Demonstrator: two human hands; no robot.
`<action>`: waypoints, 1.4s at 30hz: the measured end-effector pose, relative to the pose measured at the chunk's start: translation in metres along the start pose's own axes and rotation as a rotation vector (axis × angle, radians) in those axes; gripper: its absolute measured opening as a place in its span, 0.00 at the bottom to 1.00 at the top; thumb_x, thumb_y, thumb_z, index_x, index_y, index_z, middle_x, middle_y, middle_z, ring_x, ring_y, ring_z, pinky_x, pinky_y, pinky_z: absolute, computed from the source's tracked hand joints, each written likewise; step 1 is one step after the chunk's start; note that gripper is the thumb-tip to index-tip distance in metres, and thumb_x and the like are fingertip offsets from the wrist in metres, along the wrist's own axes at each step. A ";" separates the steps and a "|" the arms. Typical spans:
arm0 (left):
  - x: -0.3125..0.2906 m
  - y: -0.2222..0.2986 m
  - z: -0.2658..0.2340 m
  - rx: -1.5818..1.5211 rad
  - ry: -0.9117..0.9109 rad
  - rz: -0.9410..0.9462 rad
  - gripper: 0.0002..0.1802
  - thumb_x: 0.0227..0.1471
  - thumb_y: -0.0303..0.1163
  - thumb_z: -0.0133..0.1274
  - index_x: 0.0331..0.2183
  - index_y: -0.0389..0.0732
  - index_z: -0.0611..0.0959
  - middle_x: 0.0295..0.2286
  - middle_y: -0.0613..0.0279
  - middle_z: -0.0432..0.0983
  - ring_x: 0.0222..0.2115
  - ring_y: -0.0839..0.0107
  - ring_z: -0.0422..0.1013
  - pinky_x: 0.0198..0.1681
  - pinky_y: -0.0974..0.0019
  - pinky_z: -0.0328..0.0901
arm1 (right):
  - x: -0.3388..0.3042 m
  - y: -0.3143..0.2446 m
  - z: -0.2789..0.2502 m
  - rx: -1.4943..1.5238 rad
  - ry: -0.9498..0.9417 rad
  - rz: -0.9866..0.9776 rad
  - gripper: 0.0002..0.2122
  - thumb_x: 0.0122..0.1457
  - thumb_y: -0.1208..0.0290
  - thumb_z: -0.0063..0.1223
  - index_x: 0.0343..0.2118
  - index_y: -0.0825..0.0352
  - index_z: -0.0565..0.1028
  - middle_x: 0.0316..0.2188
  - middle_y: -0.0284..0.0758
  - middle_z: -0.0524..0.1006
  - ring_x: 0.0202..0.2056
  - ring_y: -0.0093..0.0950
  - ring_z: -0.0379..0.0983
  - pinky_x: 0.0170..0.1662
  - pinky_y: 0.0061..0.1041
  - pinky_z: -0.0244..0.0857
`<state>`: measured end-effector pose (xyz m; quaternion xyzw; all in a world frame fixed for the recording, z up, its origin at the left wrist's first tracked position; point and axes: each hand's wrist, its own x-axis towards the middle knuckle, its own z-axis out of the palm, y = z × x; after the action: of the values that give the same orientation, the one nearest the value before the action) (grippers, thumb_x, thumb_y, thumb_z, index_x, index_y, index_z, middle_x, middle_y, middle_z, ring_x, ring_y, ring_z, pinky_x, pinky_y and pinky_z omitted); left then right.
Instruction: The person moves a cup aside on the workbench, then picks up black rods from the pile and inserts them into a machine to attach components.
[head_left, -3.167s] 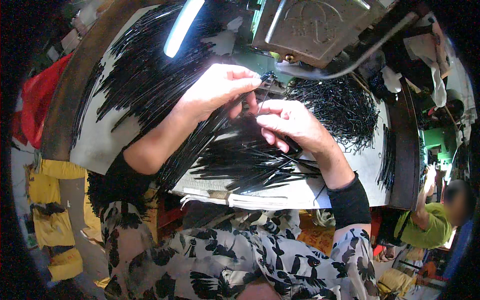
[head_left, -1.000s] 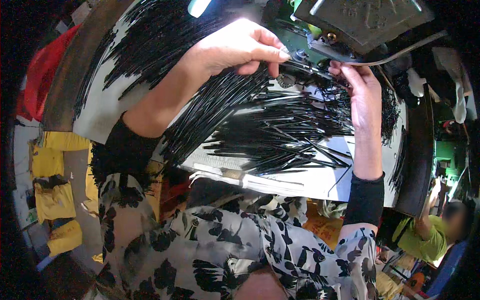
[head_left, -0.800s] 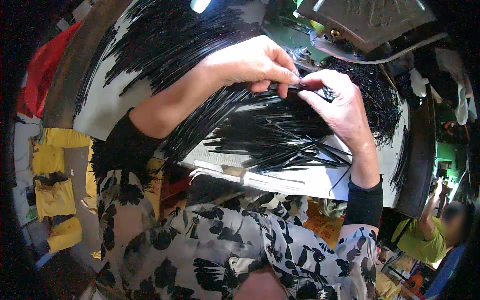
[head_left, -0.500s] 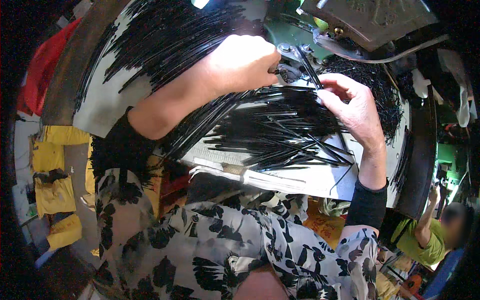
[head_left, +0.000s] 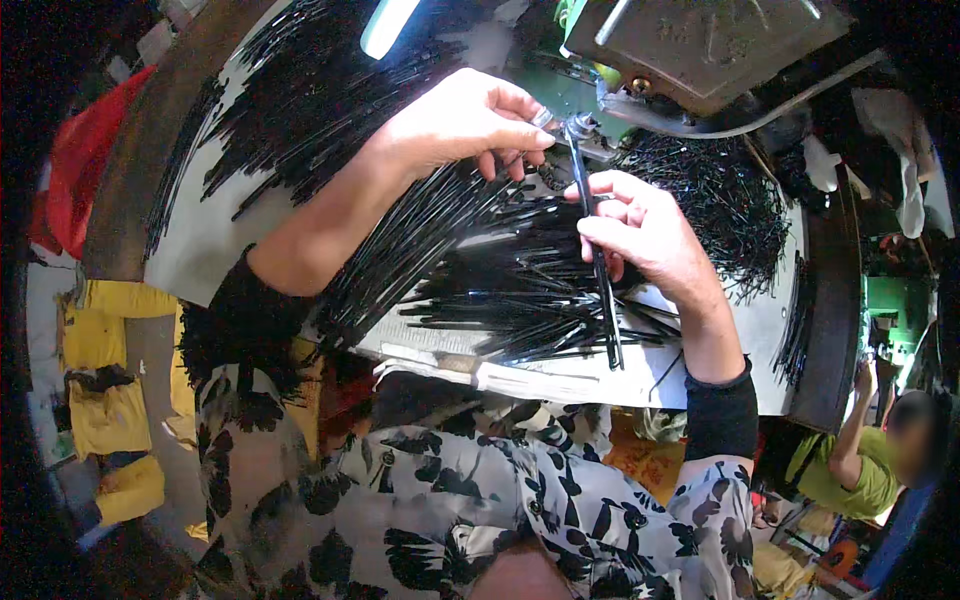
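Observation:
My right hand (head_left: 640, 228) is closed on a long, thin black strip (head_left: 598, 262), thumb against fingers. The strip stands nearly upright in the picture. Its upper end is at a small metal fitting (head_left: 580, 126) of the machine, whether touching I cannot tell; its lower end hangs over the near pile of black strips (head_left: 490, 285). Left of the fitting, my left hand (head_left: 470, 125) has its thumb stretched out and its fingers apart, and I see nothing held in it. Something silvery is around its index fingertip.
A dark metal machine head (head_left: 700, 50) overhangs the far right. More black strips (head_left: 300, 100) cover the table's far left, and a tangled heap of black pieces (head_left: 725, 200) lies right. A lamp tube (head_left: 390, 25) hangs above. Another person (head_left: 860, 460) works at the far right.
My left hand has gone from a fist to spread fingers and drawn slightly left. My right hand has moved left and down, and its strip now reaches lower toward me.

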<state>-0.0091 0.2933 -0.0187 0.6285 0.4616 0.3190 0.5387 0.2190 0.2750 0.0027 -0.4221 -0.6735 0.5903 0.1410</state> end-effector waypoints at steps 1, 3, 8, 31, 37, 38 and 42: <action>-0.002 0.003 0.002 -0.061 0.008 0.006 0.17 0.45 0.36 0.55 0.37 0.36 0.77 0.23 0.64 0.76 0.18 0.77 0.71 0.17 0.78 0.63 | 0.001 0.001 0.000 0.015 -0.013 0.001 0.13 0.51 0.74 0.51 0.41 0.66 0.69 0.19 0.28 0.73 0.18 0.14 0.66 0.18 0.14 0.60; -0.005 0.006 0.004 -0.145 0.015 0.009 0.19 0.46 0.36 0.55 0.39 0.36 0.76 0.25 0.63 0.75 0.18 0.77 0.71 0.17 0.79 0.62 | 0.000 0.001 0.001 0.029 -0.021 -0.004 0.13 0.51 0.74 0.51 0.41 0.66 0.69 0.19 0.28 0.73 0.18 0.14 0.66 0.18 0.14 0.60; -0.004 0.006 0.008 -0.223 -0.010 -0.006 0.19 0.45 0.36 0.55 0.39 0.36 0.76 0.25 0.61 0.76 0.18 0.77 0.71 0.17 0.79 0.62 | 0.001 -0.001 0.004 0.070 0.002 -0.005 0.13 0.51 0.74 0.49 0.41 0.68 0.69 0.18 0.29 0.73 0.17 0.13 0.65 0.18 0.11 0.58; 0.014 0.013 0.017 -0.267 0.048 0.090 0.16 0.45 0.38 0.56 0.34 0.38 0.76 0.26 0.60 0.75 0.17 0.76 0.71 0.17 0.78 0.64 | 0.008 0.006 0.007 0.260 0.164 -0.111 0.14 0.52 0.71 0.50 0.40 0.69 0.68 0.20 0.33 0.74 0.17 0.17 0.67 0.19 0.14 0.60; 0.011 0.010 0.021 -0.333 0.105 0.071 0.15 0.44 0.39 0.57 0.31 0.39 0.76 0.22 0.62 0.74 0.14 0.77 0.69 0.16 0.78 0.62 | 0.008 0.006 0.011 0.289 0.167 -0.112 0.13 0.52 0.70 0.50 0.40 0.70 0.68 0.20 0.32 0.74 0.18 0.17 0.68 0.19 0.15 0.62; 0.012 0.010 0.022 -0.335 0.102 0.074 0.15 0.44 0.39 0.57 0.31 0.39 0.76 0.22 0.62 0.74 0.14 0.77 0.69 0.16 0.78 0.62 | 0.008 0.006 0.011 0.332 0.162 -0.096 0.13 0.52 0.70 0.50 0.39 0.70 0.68 0.20 0.32 0.74 0.18 0.17 0.68 0.19 0.15 0.63; 0.010 0.011 0.021 -0.256 0.127 -0.017 0.14 0.43 0.41 0.57 0.25 0.39 0.76 0.17 0.64 0.72 0.11 0.77 0.66 0.13 0.78 0.57 | 0.008 0.007 0.013 0.451 0.163 -0.077 0.13 0.53 0.69 0.49 0.39 0.69 0.68 0.20 0.31 0.73 0.18 0.18 0.69 0.20 0.16 0.63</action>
<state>0.0157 0.2943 -0.0135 0.5292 0.4554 0.4100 0.5869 0.2079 0.2716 -0.0093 -0.4001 -0.5265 0.6841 0.3078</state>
